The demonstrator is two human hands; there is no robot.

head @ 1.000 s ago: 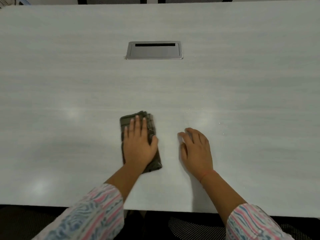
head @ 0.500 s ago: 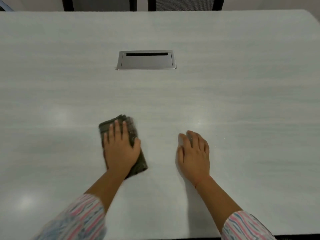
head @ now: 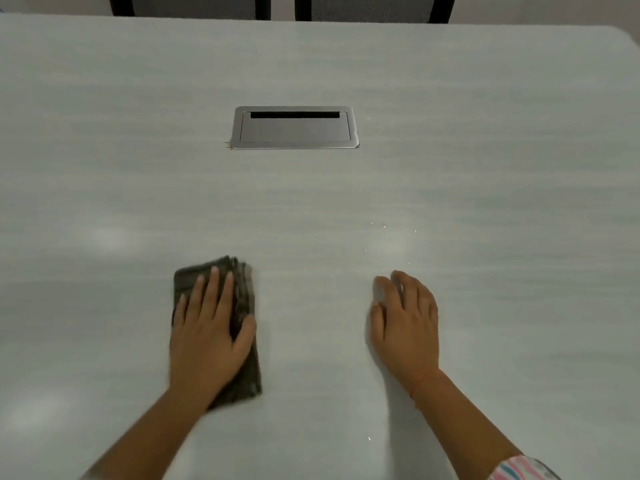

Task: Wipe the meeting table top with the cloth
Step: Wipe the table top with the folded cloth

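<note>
A folded dark grey-brown cloth (head: 246, 372) lies on the pale grey meeting table top (head: 485, 188), near its front and left of centre. My left hand (head: 207, 327) presses flat on the cloth with straight fingers and covers most of it. To the right, my right hand (head: 405, 323) rests palm down on the bare table, apart from the cloth, holding nothing. A few tiny white specks (head: 384, 226) dot the surface just beyond my right hand.
A silver rectangular cable hatch (head: 294, 128) is set flush into the table's middle, beyond both hands. Two dark chair backs (head: 374, 8) stand behind the far edge. The table's far right corner (head: 623, 32) is rounded.
My left hand has slid the cloth to the left, widening the gap to my right hand. The right hand stayed in place. The view has tilted up, so the near edge is out of sight.
</note>
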